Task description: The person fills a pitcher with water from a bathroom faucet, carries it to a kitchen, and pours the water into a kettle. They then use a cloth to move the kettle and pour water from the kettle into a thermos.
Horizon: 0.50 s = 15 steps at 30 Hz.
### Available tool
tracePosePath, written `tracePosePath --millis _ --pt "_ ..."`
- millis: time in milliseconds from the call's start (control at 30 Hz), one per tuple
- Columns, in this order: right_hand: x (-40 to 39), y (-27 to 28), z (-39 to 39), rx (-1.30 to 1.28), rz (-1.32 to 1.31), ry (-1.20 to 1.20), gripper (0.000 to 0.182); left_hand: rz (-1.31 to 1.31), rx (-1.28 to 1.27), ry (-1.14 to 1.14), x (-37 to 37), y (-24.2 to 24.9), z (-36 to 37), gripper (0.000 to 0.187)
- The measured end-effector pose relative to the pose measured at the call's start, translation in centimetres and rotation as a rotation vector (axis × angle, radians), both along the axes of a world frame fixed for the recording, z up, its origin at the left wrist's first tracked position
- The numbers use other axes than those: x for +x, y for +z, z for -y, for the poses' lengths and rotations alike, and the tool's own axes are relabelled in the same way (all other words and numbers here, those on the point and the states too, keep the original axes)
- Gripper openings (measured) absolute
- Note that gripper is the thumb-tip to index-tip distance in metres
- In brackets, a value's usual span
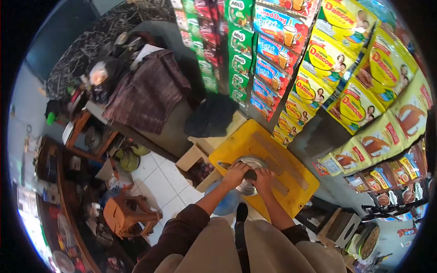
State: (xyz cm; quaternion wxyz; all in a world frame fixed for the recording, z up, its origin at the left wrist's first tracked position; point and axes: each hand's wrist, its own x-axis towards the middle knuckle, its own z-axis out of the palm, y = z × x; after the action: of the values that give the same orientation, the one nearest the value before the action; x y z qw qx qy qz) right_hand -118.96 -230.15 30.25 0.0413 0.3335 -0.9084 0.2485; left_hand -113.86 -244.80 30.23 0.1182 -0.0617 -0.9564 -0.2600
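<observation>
Both hands on a round metal pot at the yellow table, snack-stall sachets hanging all over the top.

The metal pot (251, 160) sits around center frame, on the near-left part of the yellow table (293, 184); can't make out what's in it. Left hand (236, 175) and right hand (262, 179) meet over its near side with fingers curled in, around a small dark piece (250, 174), though the exact grip is too small to tell. Forearms reach up from the bottom, angled inward. Left of the table there's an open cardboard box (193, 169) with dark reddish stuff inside, and a blue tub (225, 203) is partly hidden under the left forearm. Up top: green MILO packets (240, 41), blue-and-red GoodDay ones (275, 48), and yellow Dancow ones (322, 59) at upper right.
</observation>
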Motion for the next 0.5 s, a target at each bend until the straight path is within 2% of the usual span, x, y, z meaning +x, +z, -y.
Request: tracePosePath --millis 67,133,200,300,367,500 --pt "-2.1 -1.1 1.5 0.061 0.014 -0.032 0.044 0.029 -0.049 -0.061 -2.7 -2.0 1.9 0.036" --pt "-3.3 -3.2 2.6 0.081 0.035 -0.071 0.047 0.154 -0.047 -0.081 -4.2 -2.0 2.7 0.034" --pt "-4.1 -3.9 3.7 0.105 0.031 -0.114 0.049 0.069 -0.196 -0.082 -5.9 -2.5 4.0 0.033" --pt "-5.1 -4.9 4.8 0.137 0.045 -0.183 0.051 0.054 -0.235 -0.108 -7.8 -3.2 4.9 0.033" --pt "-5.7 -5.5 5.6 0.145 0.086 -0.223 0.051 0.056 -0.207 -0.141 -8.4 -3.5 5.5 0.035" --pt "-5.4 -6.1 7.8 0.148 -0.032 -0.281 0.054 0.004 -0.134 -0.15 -9.0 -5.3 7.5 0.038"
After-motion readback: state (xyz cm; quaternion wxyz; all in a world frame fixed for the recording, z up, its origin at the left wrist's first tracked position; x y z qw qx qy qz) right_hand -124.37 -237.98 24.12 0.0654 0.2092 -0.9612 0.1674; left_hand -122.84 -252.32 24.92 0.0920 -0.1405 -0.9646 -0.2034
